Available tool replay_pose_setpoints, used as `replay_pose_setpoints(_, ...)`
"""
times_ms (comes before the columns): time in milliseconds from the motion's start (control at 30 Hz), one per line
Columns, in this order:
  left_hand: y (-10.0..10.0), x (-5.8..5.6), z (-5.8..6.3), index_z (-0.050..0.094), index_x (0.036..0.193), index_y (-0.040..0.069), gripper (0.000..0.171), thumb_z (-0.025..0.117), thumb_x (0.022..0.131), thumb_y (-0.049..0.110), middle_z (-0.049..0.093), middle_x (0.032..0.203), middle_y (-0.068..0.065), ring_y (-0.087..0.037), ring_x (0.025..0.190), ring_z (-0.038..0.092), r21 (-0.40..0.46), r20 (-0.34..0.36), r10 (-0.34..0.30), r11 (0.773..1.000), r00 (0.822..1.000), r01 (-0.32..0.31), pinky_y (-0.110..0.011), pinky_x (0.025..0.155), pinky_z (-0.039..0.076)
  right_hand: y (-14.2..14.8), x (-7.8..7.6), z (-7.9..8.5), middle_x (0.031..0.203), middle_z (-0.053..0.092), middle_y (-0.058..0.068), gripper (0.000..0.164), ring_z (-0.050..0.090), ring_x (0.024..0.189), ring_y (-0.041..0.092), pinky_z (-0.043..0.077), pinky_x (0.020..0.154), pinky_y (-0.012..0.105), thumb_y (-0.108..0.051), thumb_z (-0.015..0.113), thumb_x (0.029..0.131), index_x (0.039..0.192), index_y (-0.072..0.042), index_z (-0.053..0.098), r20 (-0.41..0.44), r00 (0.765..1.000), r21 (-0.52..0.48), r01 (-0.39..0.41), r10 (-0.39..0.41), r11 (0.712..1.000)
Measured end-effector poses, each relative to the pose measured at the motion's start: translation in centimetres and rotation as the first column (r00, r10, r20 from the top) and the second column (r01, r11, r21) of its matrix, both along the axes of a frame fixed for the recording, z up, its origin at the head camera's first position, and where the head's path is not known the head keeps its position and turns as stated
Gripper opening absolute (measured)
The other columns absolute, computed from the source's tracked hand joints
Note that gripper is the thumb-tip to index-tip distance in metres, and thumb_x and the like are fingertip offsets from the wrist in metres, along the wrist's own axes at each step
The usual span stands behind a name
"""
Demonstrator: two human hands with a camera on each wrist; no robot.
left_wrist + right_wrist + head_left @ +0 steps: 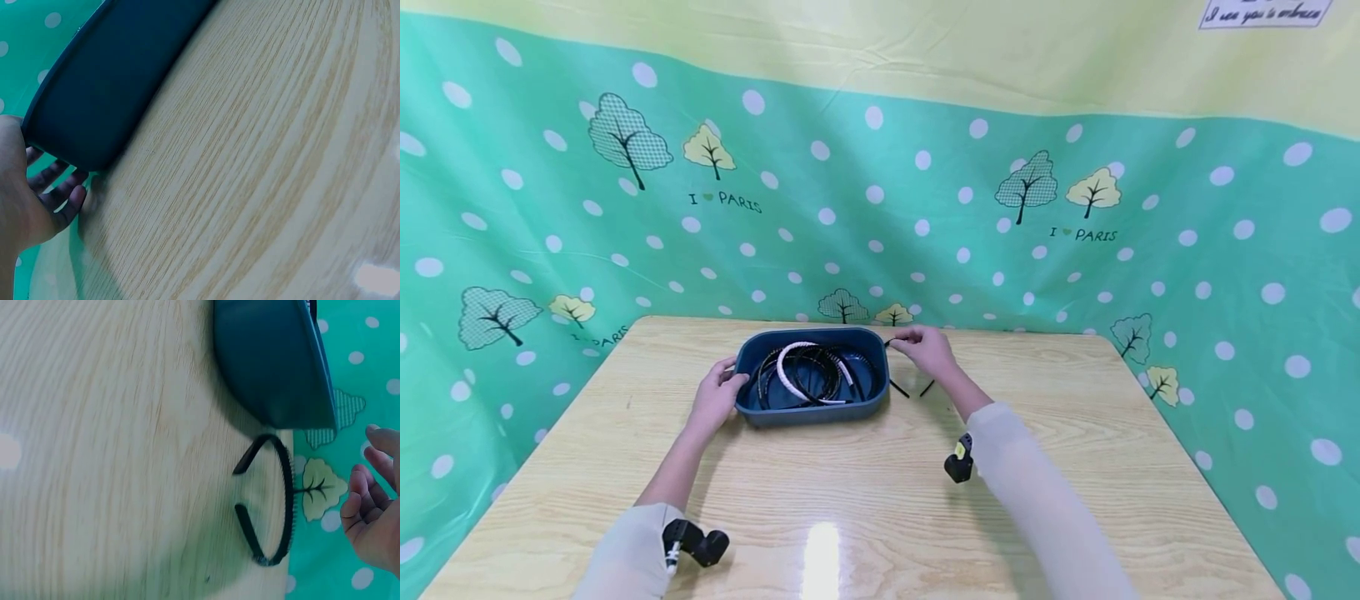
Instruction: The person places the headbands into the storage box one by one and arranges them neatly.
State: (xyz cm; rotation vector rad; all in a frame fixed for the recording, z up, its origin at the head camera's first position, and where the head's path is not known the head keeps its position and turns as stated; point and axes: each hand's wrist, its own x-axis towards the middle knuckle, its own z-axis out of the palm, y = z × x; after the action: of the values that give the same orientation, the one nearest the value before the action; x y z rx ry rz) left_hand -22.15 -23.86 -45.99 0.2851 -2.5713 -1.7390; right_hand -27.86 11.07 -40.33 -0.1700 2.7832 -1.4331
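Observation:
A dark blue oblong bin (pixel 812 412) stands near the table's far edge. Inside it lie several headbands, mostly black, with a white one (pixel 786 375) on top. My left hand (pixel 713 400) holds the bin's left end, its thumb over the rim; in the left wrist view its fingers (pixel 74 199) lie against the outer end wall. A black headband (pixel 290 500) with a toothed edge lies on the table just right of the bin. Above and beyond it is my right hand (pixel 928 354), fingers loosely bent; the right wrist view shows that hand (pixel 378 519) apart from the headband.
The wooden table (pixel 880 500) has a light grain and a bright glare spot near its front. A green and yellow cloth (pixel 880 217) with white dots and trees hangs behind it. Black wrist cameras sit on both sleeves.

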Motion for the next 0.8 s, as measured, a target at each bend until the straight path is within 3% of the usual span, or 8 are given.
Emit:
replay_pose_setpoints(267,0.1,0.0,-0.1,0.033,0.144,0.008,0.051,0.044,0.097,0.024,0.045,0.136,-0.025,-0.033,0.121,0.045,0.011,-0.014,-0.005,1.0,1.0,0.005,-0.04,0.098,0.038,2.1,-0.2,-0.7,0.093,0.063,0.008,0.03,0.052,0.077,0.017,0.042,0.061,0.025,-0.031,0.066,0.087,0.106,-0.008,0.069,0.002,0.999,0.007,0.042,-0.042,0.999)
replay_pose_setpoints(533,0.0,0.1,0.1,0.035,0.143,0.009,0.05,0.044,0.097,0.024,0.047,0.135,-0.023,-0.03,0.116,0.048,-0.019,-0.003,-0.003,1.0,1.0,0.002,-0.024,0.081,0.04,3.6,-0.3,-1.0,0.091,0.057,0.007,0.035,0.048,0.073,0.015,0.039,0.057,0.024,-0.027,0.064,0.088,0.114,-0.004,0.066,0.007,0.998,0.036,0.069,-0.069,0.997)
replay_pose_setpoints(800,0.1,0.1,0.2,0.033,0.144,0.008,0.05,0.044,0.097,0.024,0.045,0.137,-0.024,-0.032,0.121,0.046,-0.002,-0.003,-0.007,1.0,1.0,0.007,-0.037,0.095,0.04,4.9,-0.3,-1.8,0.076,0.054,0.003,0.035,0.044,0.062,0.011,0.038,0.052,0.022,-0.026,0.065,0.087,0.113,-0.003,0.065,0.0,0.996,0.013,0.086,-0.086,0.996)
